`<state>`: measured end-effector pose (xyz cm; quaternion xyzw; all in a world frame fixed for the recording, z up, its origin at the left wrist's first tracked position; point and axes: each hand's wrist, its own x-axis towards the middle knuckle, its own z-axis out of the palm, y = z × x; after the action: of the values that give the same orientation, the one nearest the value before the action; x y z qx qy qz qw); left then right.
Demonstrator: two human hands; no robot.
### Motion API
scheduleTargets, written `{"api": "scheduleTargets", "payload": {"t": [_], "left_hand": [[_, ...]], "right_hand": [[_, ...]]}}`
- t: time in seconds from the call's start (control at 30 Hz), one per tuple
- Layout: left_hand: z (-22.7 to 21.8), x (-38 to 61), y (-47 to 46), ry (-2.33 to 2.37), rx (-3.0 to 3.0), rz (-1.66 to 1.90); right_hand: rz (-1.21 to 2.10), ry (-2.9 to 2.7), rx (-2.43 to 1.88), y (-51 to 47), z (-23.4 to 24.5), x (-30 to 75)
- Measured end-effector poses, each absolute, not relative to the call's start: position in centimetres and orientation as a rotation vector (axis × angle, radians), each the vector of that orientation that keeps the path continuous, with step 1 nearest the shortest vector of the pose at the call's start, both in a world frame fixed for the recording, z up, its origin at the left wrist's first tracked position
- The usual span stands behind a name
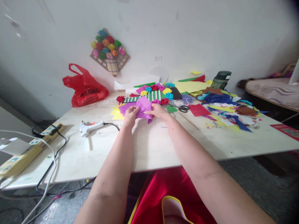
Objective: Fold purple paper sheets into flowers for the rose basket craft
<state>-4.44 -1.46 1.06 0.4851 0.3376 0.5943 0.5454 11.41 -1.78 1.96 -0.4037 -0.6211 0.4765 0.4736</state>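
Pinching folded purple paper (144, 104) over a white table (154, 149), I grip its left side with my left hand (131, 115) and its right with my right hand (159, 111), fingers closed, near colourful flowers (154, 87).

Purple paper (143, 105), partly covered at its sides by the left hand (131, 115) and the right hand (158, 111); the green-and-white piece (154, 97) is partly hidden behind it. The power strip (23, 157) is cut off by the left edge, the bed (273, 90) and a red printed sheet (286, 131) by the right, and both forearms (114, 168) by the lower edge. The sheet's print cannot be read
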Motion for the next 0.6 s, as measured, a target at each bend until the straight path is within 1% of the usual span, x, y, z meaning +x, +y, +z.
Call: {"api": "scheduleTargets", "payload": {"t": [0.23,0.6], "left_hand": [[0.9,-4.6,-1.2,0.791,1.145,1.430],[1.2,-4.8,-1.6,0.801,1.132,1.409]], "right_hand": [[1.201,-1.526,-0.985,-2.3,2.5,11.6],[1.049,-1.402,-0.987,-2.5,2.7,11.8]]}}
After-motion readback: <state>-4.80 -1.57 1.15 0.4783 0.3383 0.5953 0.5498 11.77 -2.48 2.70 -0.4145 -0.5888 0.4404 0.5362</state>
